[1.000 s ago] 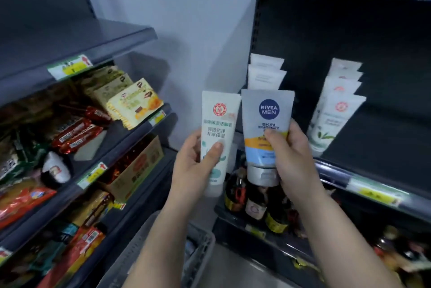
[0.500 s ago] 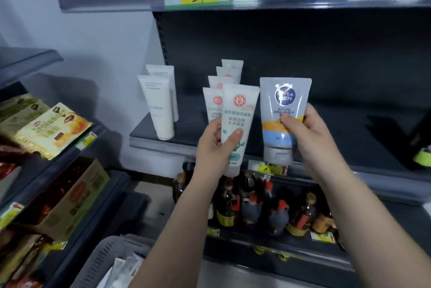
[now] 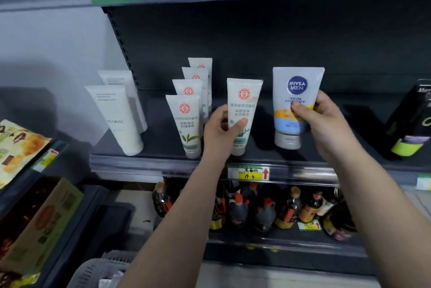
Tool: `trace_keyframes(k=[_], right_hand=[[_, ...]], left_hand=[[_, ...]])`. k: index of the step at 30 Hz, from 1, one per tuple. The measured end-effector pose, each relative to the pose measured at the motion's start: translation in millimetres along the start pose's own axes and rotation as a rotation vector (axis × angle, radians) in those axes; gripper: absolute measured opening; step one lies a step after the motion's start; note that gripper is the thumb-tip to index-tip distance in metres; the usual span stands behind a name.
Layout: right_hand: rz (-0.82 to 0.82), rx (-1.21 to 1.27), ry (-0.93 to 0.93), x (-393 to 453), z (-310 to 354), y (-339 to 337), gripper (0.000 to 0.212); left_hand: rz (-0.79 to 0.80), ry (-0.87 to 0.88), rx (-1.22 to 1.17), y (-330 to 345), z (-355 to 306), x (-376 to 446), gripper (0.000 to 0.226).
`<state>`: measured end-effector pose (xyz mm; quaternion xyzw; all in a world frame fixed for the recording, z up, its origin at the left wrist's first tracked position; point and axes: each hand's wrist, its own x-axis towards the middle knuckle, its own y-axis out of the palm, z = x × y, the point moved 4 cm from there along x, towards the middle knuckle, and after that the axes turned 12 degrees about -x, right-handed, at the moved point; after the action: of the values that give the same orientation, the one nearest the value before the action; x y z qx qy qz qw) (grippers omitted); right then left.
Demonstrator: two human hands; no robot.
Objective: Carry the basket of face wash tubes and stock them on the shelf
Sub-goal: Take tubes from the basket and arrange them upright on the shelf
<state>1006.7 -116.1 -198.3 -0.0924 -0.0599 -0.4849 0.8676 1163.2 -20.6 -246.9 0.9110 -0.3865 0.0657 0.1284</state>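
My left hand [image 3: 218, 131] grips a white face wash tube with a red logo [image 3: 243, 110], cap down at the front of the dark shelf [image 3: 144, 161], just right of a row of several matching tubes [image 3: 186, 122]. My right hand [image 3: 324, 119] holds a grey-blue Nivea Men tube [image 3: 295, 91] upright over the shelf further right; whether its cap touches the shelf I cannot tell. The grey basket [image 3: 93, 271] shows at the bottom left, with some tubes inside, partly hidden by my left arm.
Two white Floral tubes [image 3: 116, 117] lean at the shelf's left end. A black-and-green pack [image 3: 410, 124] stands at the far right. Sauce bottles [image 3: 256, 208] fill the shelf below. Snack packs [image 3: 16, 147] and a cardboard box [image 3: 39, 220] sit on the left rack.
Both hands have moved forward and apart, bringing the two tubes from in front of the shelf down onto its front area. The view has drawn closer to the shelf.
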Motion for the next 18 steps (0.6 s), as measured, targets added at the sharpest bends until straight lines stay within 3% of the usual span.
trace_keyframes(k=[18], right_hand=[[-0.046, 0.007, 0.044, 4, -25, 13, 0.021]], left_hand=[[0.079, -0.064, -0.037, -17, 18, 1, 0.029]])
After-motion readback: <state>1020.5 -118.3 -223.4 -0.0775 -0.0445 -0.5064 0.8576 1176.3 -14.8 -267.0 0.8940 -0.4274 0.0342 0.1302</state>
